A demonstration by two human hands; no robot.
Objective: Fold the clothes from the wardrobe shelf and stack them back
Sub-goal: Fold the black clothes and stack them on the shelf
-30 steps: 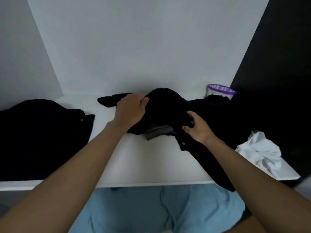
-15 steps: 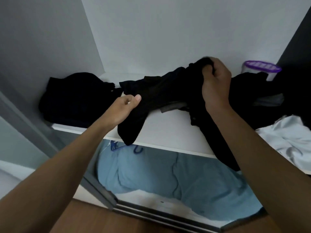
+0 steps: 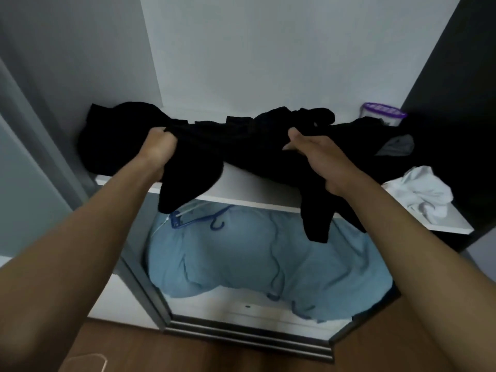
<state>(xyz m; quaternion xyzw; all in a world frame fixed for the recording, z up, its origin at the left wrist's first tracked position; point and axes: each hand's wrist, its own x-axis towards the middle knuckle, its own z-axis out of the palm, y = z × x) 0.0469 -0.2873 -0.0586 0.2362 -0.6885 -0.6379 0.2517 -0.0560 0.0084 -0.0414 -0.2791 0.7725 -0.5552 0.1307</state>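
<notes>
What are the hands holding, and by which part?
A black garment, stretched between them: the left hand grips a bunched fold near one end, the right hand grips near the other.

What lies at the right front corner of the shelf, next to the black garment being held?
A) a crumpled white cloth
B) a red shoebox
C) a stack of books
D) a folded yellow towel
A: a crumpled white cloth lies on the shelf near its right front edge, just right of the black garment that the left hand and right hand hold.
</notes>
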